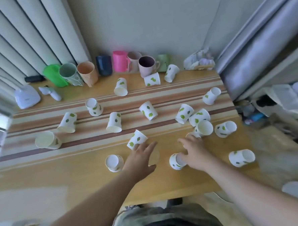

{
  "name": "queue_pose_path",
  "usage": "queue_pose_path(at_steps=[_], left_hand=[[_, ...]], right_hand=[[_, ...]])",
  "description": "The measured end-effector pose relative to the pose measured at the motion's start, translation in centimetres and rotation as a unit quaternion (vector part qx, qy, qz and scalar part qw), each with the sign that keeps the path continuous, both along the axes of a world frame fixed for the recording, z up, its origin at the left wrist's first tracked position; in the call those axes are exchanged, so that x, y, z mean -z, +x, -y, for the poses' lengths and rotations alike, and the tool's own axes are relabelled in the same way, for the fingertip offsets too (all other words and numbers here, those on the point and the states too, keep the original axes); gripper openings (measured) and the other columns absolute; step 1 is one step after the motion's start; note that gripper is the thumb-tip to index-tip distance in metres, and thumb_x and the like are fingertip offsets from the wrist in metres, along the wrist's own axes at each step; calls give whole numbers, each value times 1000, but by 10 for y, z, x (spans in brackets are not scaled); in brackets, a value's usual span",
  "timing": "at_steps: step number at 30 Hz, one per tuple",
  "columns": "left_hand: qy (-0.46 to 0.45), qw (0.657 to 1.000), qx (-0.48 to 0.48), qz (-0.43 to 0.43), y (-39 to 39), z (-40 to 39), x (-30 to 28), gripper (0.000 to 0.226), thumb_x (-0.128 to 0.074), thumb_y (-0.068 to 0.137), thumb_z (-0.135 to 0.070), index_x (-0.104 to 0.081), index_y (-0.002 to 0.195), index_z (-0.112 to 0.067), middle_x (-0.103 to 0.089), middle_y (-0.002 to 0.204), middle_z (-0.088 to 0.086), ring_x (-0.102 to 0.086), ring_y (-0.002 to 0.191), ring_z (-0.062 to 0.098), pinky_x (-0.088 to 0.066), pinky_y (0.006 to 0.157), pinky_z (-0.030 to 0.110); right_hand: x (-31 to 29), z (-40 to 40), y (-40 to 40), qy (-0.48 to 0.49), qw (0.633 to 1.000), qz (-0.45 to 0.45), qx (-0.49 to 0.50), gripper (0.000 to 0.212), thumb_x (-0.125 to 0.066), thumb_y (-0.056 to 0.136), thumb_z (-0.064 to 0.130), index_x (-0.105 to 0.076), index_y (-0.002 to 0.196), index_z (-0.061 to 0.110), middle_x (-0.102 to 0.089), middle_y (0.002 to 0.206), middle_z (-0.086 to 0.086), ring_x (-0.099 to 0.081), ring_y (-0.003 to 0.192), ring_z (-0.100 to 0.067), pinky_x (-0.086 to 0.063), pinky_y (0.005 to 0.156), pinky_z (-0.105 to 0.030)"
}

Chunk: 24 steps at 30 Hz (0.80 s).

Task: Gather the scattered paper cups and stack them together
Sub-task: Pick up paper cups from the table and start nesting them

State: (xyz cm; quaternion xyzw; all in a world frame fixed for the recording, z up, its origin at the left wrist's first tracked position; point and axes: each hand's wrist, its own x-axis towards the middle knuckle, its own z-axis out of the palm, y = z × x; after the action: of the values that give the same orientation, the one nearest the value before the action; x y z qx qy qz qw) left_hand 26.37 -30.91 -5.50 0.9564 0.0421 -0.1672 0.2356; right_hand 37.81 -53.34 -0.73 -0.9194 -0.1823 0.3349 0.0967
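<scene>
Both hands, left hand (141, 152) spread and empty, right hand (193, 151) resting on a fallen cup (176, 161), are placed for gathering; a firm grasp is judged needed next.

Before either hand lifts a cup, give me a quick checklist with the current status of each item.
1. Left hand on a cup: ok, its fingers reach the leaf-print cup lying on the table; a firm grip cannot be told.
2. Right hand on a cup: ok, it covers the near cup; grip cannot be told.
3. A stack already started: not ok, none visible.
4. Cups gathered: not ok, many lie scattered, such as the far-left cup.
5. Mugs at the back kept apart from the paper cups: ok.
</scene>
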Motion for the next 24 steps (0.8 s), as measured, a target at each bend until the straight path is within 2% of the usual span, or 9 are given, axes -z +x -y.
queue_pose_path(at_steps=[5,8,12,15,19,21,24], left_hand=[[4,1000,-7,-23,-9,11,24,87,-76,91,-37,-30,165,-35,-46,156,3,-40,141,30,-39,117,40],[-25,999,-40,-24,-19,12,23,99,-80,87,-34,-22,167,-39,-44,158,2,-42,143,28,-39,116,38],[-75,993,-95,-6,-33,13,31,122,-89,79,-39,-6,167,-48,-48,159,-2,-52,137,24,-44,104,30],[-93,983,-154,32,-37,16,46,123,-93,76,-40,-10,166,-48,-55,144,-17,-56,129,19,-38,96,24],[-103,964,-225,96,-39,20,85,114,-98,68,-42,-29,159,-47,-56,126,-34,-67,109,16,-48,86,26],[-96,960,-237,110,-42,23,102,104,-98,67,-45,-39,153,-42,-51,116,-46,-67,103,13,-48,82,28],[-76,959,-225,152,-46,27,118,87,-96,69,-46,-52,143,-37,-50,105,-47,-56,101,2,-39,79,13]], right_hand=[[14,17,-11,22,999,-23,-13,56,-58,103,27,-47,157,31,-44,157,-2,-35,145,-32,-41,116,-44],[18,21,-14,39,998,-22,-35,60,-63,100,34,-46,158,34,-40,161,3,-32,148,-30,-41,118,-46],[37,28,-14,46,991,67,-110,60,-62,92,50,-53,150,38,-43,156,11,-34,145,-28,-42,114,-49],[58,31,-6,95,975,150,-133,57,-58,82,55,-66,135,34,-56,142,6,-45,135,-32,-48,107,-58],[105,34,-1,196,928,268,-166,53,-68,80,53,-74,124,23,-65,134,-4,-51,135,-45,-47,106,-66],[125,36,-3,243,895,334,-171,50,-71,84,49,-77,122,17,-67,135,-10,-51,137,-50,-44,108,-68],[144,40,0,289,841,421,-180,44,-66,94,42,-80,119,9,-70,133,-18,-54,135,-55,-44,107,-69]])
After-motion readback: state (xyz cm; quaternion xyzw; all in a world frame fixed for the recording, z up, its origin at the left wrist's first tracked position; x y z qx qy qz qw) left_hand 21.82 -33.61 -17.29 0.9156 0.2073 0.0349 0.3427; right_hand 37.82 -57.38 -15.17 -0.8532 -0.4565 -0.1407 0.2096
